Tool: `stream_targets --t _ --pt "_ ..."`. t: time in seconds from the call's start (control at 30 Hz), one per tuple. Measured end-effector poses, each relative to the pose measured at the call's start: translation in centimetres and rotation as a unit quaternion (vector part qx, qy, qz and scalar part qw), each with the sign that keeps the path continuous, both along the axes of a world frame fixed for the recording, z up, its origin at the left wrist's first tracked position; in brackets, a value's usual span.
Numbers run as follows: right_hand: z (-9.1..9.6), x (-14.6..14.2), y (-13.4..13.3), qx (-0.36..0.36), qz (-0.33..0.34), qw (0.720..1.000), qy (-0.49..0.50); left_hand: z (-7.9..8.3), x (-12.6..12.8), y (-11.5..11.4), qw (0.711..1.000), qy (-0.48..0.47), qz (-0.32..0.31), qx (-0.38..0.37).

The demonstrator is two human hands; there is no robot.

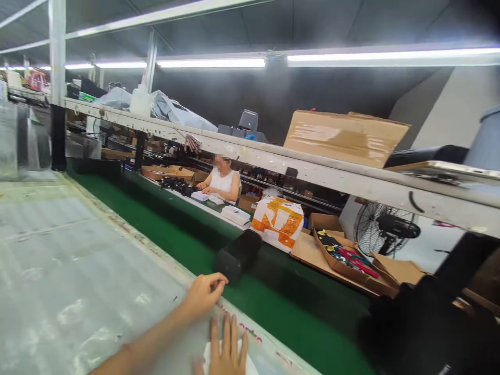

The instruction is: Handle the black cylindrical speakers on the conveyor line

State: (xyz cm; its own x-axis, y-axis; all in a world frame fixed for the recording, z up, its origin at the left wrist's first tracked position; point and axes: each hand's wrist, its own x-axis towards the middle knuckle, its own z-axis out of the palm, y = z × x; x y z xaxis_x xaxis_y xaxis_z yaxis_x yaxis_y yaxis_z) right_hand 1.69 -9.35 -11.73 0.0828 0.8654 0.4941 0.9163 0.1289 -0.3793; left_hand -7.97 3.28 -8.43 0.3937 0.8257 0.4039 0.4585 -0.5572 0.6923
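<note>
A stack of clear plastic sheets (78, 271) with red print along the edge covers the table in front of me. My left hand (203, 296) reaches in from the lower left, its fingers curled in a pinch at the far edge of the sheets beside the green belt (297, 317). My right hand (227, 350) lies at the bottom of the view, fingers stretched flat on a white piece (207, 354) on top of the plastic. Only its fingers show.
A black cylinder (238, 254) lies on the green belt just beyond my hands. Past it are an orange-and-white bag (278, 221), open cardboard boxes (344, 258) and a fan (385, 228). A person in a white top (224, 182) sits across the belt. An overhead shelf (297, 169) carries a cardboard box (346, 136).
</note>
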Motion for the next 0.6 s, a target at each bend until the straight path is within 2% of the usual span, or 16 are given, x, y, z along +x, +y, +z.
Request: stream_targets --t 0.03,0.1,0.3,0.4,0.5,0.6 --pt "-0.9 -0.4 0.1 -0.026 0.007 0.999 -0.040 0.0 -0.1 0.2 1.000 0.013 -0.008 0.002" --pt "-1.5 -0.6 0.0 -0.066 0.013 0.993 -0.099 0.1 -0.1 0.5 0.999 0.043 -0.031 0.003" --pt "0.8 0.1 -1.9 -0.130 0.022 0.982 -0.135 0.1 -0.3 0.4 0.995 0.081 -0.052 -0.005" --pt "1.1 0.8 -3.6 -0.160 0.028 0.973 -0.163 0.2 -0.7 0.1 0.995 0.091 -0.050 -0.004" --pt "0.4 2.7 -5.7 -0.135 -0.013 0.964 -0.230 0.4 -1.2 0.0 0.994 0.103 -0.040 0.004" --pt "-1.3 5.8 -8.6 -0.075 -0.070 0.957 -0.270 0.5 -1.6 0.0 0.993 0.111 -0.031 0.014"
